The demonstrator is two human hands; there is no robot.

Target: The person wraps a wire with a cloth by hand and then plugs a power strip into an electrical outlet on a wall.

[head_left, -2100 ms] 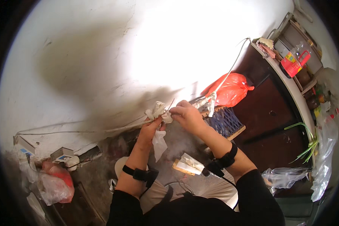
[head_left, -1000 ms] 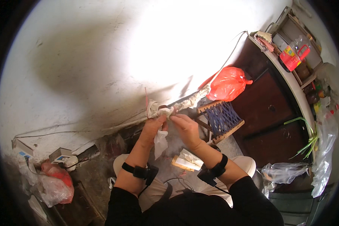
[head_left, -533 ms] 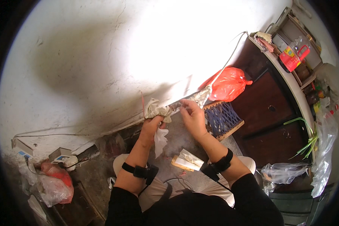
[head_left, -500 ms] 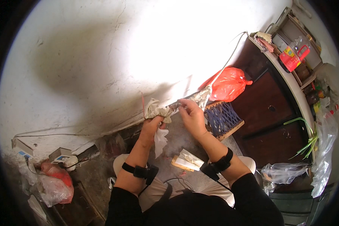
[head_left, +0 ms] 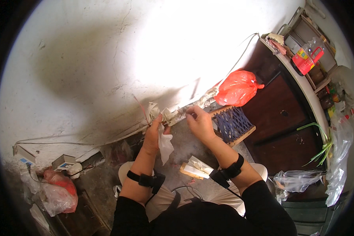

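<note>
My left hand [head_left: 152, 135] is closed around a bunched, pale wrapping strip [head_left: 165, 115] that looks like thin cloth or plastic. A loose white end [head_left: 165, 148] hangs below its fingers, and a thin red string [head_left: 141, 106] sticks up beside it. Along the foot of the wall, a long wrapped line [head_left: 203, 99], like a cable or pipe in crumpled covering, runs from this bundle up to the right. My right hand [head_left: 200, 122] is beside that line, thumb and fingers curled together. Whatever may be between its fingertips is too small to make out.
A red plastic bag [head_left: 240, 88] and a stool with woven blue straps [head_left: 233, 125] are to the right, before a dark cabinet [head_left: 281, 110]. White folded material [head_left: 196, 167] lies near my knees. Bags [head_left: 59, 194] and a socket box [head_left: 24, 155] are at left.
The bunched wrapping has shifted slightly, and my left hand has turned more upright. My right fingers have curled in. The wrapped line now hangs a little lower near the red bag.
</note>
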